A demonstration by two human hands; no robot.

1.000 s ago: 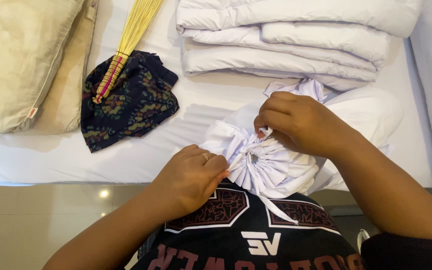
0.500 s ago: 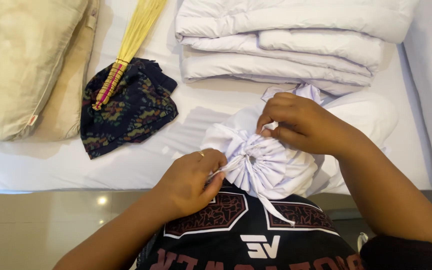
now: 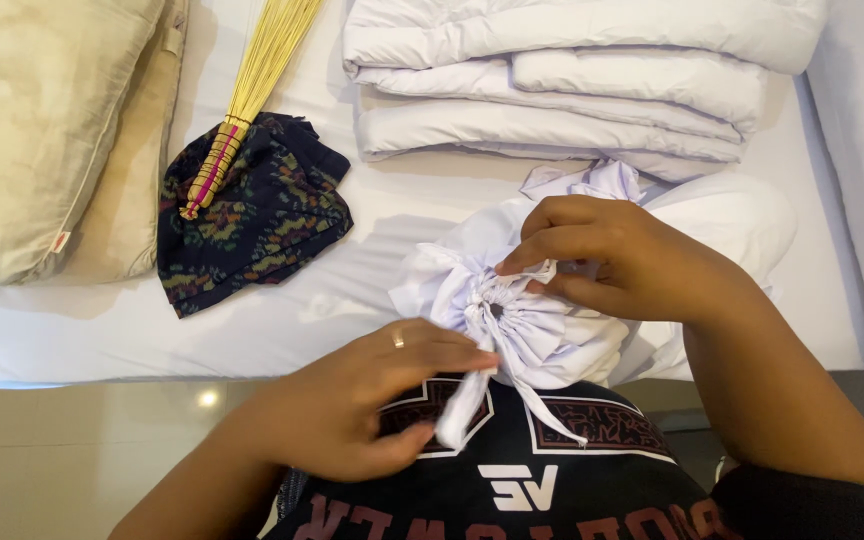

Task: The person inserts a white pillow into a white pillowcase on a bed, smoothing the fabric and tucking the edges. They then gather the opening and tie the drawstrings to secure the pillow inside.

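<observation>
head view: both hands (image 3: pixel 352 410) tie white bag (image 3: pixel 532 330).

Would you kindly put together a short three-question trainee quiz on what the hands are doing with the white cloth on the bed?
1. True or false: the left hand pinches a white cord of the gathered white cloth.
2. Which hand holds the gathered opening? A) left B) right
3. Fill in: a straw broom lies on the ______ patterned cloth.

Key: 1 true. 2 B, the right hand. 3 dark.
</observation>
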